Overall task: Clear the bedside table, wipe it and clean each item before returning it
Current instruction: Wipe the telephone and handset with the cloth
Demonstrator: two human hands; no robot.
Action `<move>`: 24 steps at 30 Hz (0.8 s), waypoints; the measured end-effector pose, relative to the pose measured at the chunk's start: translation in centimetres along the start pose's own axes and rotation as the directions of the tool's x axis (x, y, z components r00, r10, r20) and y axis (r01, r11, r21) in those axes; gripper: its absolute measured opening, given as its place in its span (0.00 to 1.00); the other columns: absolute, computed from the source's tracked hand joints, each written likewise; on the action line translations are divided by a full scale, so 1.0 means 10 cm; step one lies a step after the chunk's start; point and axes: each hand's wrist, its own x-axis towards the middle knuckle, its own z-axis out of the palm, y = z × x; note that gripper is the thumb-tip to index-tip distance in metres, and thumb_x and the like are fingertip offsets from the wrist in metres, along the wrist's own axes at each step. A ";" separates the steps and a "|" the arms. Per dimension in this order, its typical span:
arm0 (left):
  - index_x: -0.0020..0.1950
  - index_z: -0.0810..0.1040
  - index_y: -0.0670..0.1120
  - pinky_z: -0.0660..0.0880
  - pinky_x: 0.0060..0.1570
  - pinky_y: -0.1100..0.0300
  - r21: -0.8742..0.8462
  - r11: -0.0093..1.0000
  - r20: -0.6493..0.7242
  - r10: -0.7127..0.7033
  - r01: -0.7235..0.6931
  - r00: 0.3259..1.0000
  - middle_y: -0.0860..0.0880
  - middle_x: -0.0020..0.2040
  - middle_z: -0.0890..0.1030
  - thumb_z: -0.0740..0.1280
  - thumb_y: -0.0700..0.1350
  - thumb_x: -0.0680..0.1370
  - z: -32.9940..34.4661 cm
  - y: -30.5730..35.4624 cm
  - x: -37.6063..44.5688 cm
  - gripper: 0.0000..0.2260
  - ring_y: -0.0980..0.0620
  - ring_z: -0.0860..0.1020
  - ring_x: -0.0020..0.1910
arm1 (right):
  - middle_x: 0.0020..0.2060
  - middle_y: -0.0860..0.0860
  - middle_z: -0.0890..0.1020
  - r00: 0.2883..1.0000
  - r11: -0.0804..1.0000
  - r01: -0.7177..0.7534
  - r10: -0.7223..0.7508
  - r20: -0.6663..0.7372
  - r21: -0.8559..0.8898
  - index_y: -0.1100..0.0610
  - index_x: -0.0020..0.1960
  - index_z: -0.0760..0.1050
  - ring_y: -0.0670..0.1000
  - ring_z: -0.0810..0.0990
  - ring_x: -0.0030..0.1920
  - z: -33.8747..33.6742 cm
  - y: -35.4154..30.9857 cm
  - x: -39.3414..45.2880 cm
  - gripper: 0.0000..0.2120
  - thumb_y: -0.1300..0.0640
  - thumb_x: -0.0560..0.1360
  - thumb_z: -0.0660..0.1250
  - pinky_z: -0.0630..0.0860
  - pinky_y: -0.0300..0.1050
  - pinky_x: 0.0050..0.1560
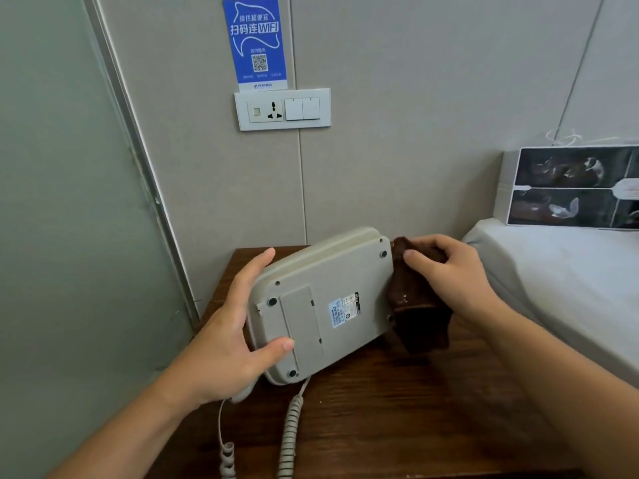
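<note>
Keep left hand (228,344) clamped on upturned phone (321,305); right hand (446,271), bunching brown cloth (418,312), wipe edge, probably damp.

One head-worn wide-angle camera looks forward and down, close over the bedside table (397,409) toward the wall.

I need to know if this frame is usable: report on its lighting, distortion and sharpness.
Head view: soft, even light, no harsh glare; faint sheen on the wooden table. Wide-angle bending curves the wall seams and door edge. The label on the telephone underside is too blurred to read. The brown cloth in the right hand reads dark, its folds hard to make out.
</note>
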 end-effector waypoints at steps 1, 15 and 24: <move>0.74 0.46 0.80 0.66 0.72 0.59 0.015 1.000 0.025 0.000 -0.001 1.000 0.76 0.66 0.70 0.79 0.42 0.74 0.00 0.02 0.01 0.53 0.70 0.69 0.69 | 0.42 0.44 0.87 1.000 1.000 -0.007 0.007 0.016 0.000 0.48 0.47 0.85 0.44 0.86 0.45 -0.05 0.00 0.00 0.06 0.59 0.75 0.75 0.81 0.42 0.48; 0.73 0.66 0.65 0.74 0.68 0.47 -0.080 0.995 0.074 0.058 -0.052 0.996 0.58 0.65 0.77 0.81 0.36 0.68 -0.04 -0.04 0.36 0.43 0.51 0.77 0.67 | 0.40 0.43 0.87 0.989 0.995 0.021 -0.007 0.144 -0.099 0.49 0.49 0.85 0.43 0.85 0.42 -0.60 -0.03 -0.21 0.06 0.59 0.74 0.77 0.79 0.38 0.43; 0.60 0.69 0.58 0.76 0.52 0.51 0.592 0.804 0.145 -0.030 -0.062 0.989 0.57 0.50 0.77 0.78 0.68 0.66 0.03 0.79 0.99 0.31 0.51 0.77 0.50 | 0.40 0.40 0.86 0.985 0.988 0.069 -0.045 0.166 -0.136 0.47 0.46 0.84 0.42 0.85 0.43 -0.62 -0.04 -0.23 0.06 0.58 0.74 0.76 0.81 0.43 0.47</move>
